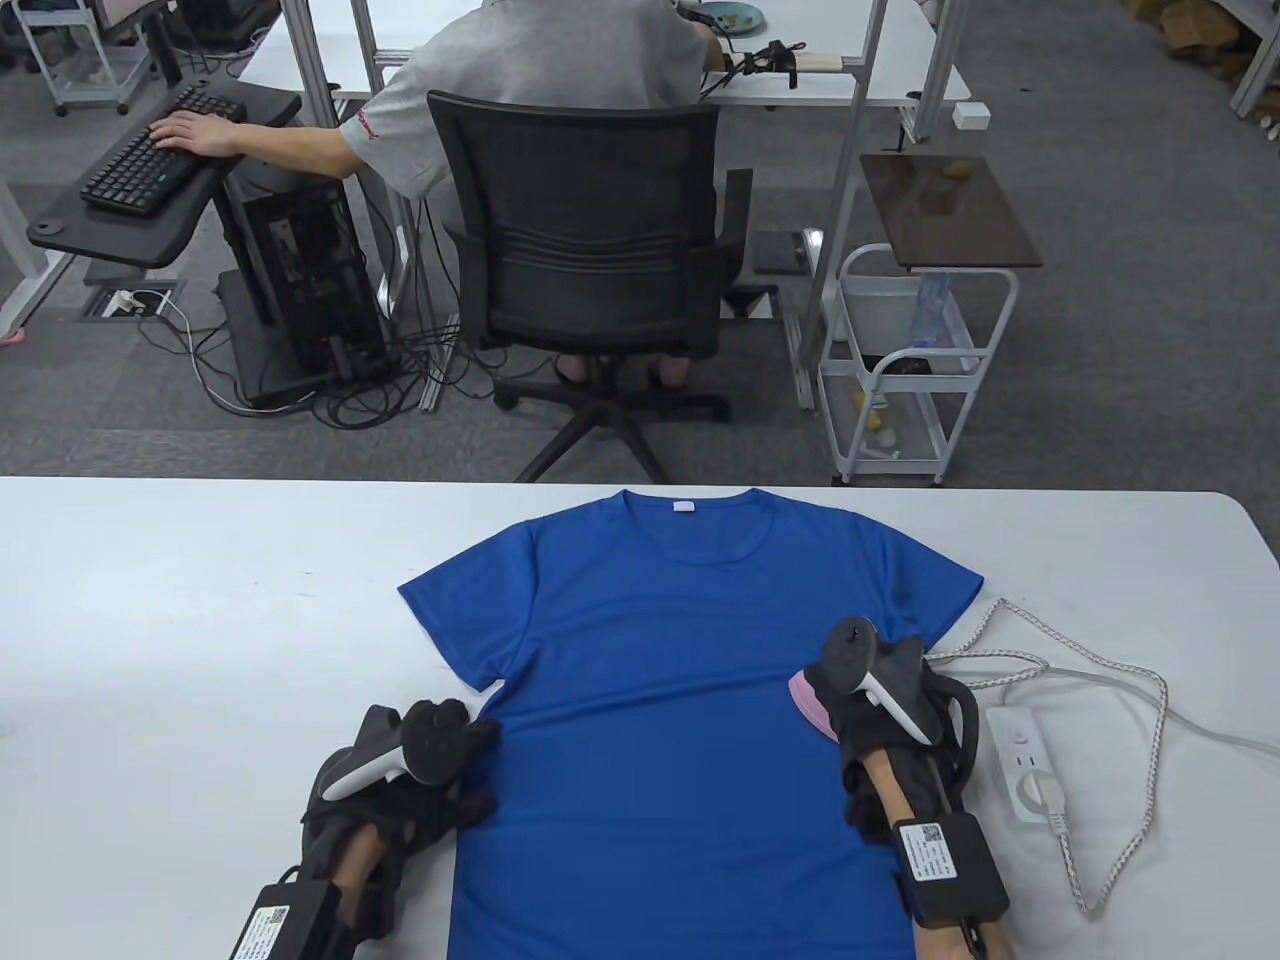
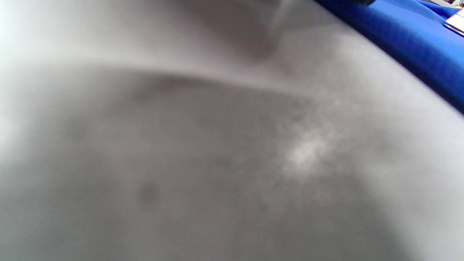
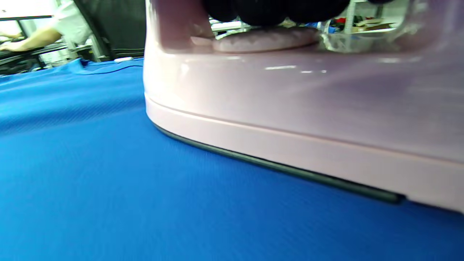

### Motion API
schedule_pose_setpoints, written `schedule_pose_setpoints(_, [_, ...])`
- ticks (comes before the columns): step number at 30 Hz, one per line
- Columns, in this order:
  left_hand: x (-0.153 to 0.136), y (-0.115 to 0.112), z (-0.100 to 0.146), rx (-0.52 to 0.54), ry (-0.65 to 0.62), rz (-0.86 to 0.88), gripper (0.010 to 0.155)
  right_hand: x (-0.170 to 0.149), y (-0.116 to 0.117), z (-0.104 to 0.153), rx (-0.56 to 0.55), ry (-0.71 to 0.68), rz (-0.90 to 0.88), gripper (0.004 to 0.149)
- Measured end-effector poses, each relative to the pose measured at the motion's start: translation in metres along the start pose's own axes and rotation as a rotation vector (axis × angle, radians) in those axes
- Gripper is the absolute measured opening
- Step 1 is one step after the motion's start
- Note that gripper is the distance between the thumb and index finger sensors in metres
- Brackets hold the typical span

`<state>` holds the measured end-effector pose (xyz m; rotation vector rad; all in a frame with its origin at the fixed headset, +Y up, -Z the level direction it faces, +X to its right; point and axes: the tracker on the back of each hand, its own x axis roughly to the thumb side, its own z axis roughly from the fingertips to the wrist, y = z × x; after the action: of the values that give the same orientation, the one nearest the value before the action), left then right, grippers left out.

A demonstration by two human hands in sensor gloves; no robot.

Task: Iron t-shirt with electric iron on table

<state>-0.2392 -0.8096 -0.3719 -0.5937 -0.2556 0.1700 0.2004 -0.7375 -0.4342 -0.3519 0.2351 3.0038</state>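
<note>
A blue t-shirt (image 1: 660, 700) lies flat on the white table (image 1: 200, 600), collar away from me. My right hand (image 1: 880, 700) grips the handle of a pink electric iron (image 1: 812, 702), whose soleplate rests on the shirt's right side. In the right wrist view the iron (image 3: 308, 108) sits flat on the blue cloth (image 3: 108, 181), with my gloved fingers (image 3: 275, 9) wrapped over its handle. My left hand (image 1: 420, 790) rests on the table at the shirt's left edge, fingers touching the cloth. The left wrist view shows only blurred table (image 2: 181, 163) and a strip of the shirt (image 2: 417, 47).
A white power strip (image 1: 1025, 765) lies right of the iron, with a braided cord (image 1: 1120, 690) looping over the table's right part. Beyond the far table edge a person sits in a black office chair (image 1: 600, 260), beside a white cart (image 1: 910, 380).
</note>
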Motion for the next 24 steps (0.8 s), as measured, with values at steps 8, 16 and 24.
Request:
schedule_pose_setpoints(8, [0.001,0.0,0.0,-0.002,-0.003,-0.003,0.079,0.019,-0.005,-0.053,-0.064,0.186,-0.006,0.065])
schedule_pose_setpoints(16, [0.001,0.0,0.0,-0.003,-0.003,0.001,0.079,0.025,-0.005,-0.059,-0.109,0.142,0.024,0.075])
schedule_pose_setpoints(24, [0.001,-0.001,0.0,-0.004,-0.003,0.005,0.079,0.014,-0.017,-0.03,-0.049,0.001,-0.006,0.066])
